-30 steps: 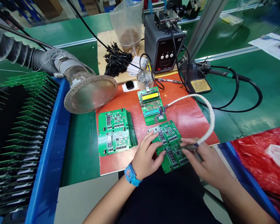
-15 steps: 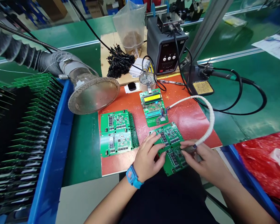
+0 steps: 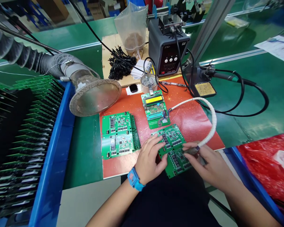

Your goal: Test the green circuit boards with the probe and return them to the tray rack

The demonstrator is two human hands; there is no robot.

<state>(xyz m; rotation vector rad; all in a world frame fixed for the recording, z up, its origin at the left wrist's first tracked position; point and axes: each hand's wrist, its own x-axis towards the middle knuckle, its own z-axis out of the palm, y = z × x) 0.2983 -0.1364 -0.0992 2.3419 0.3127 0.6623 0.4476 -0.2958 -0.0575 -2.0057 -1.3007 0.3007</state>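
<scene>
And at the worktop's [image 3: 85, 154] near edge, over the red mat [image 3: 123, 165]: a green board [image 3: 174, 135], left hand [image 3: 150, 159] loosely spread along its side, not clenched. Pinched in the right hand [image 3: 208, 162], a probe [image 3: 191, 151], tip right at the board, contact too small to tell; white cable [image 3: 213, 116] looping back to a yellow-screen board [image 3: 155, 108]. Just left, a stack [image 3: 119, 134]. Farther left, blue crate [image 3: 53, 154] full of boards, hood [image 3: 96, 97] angled over the green surface. Toward the far edge, soldering station [image 3: 167, 47] and clear bag [image 3: 132, 26] on a wooden sheet [image 3: 107, 44]; beyond, cardboard boxes [image 3: 94, 10]. Past the near edge, rightward: red plastic [image 3: 260, 160].
</scene>
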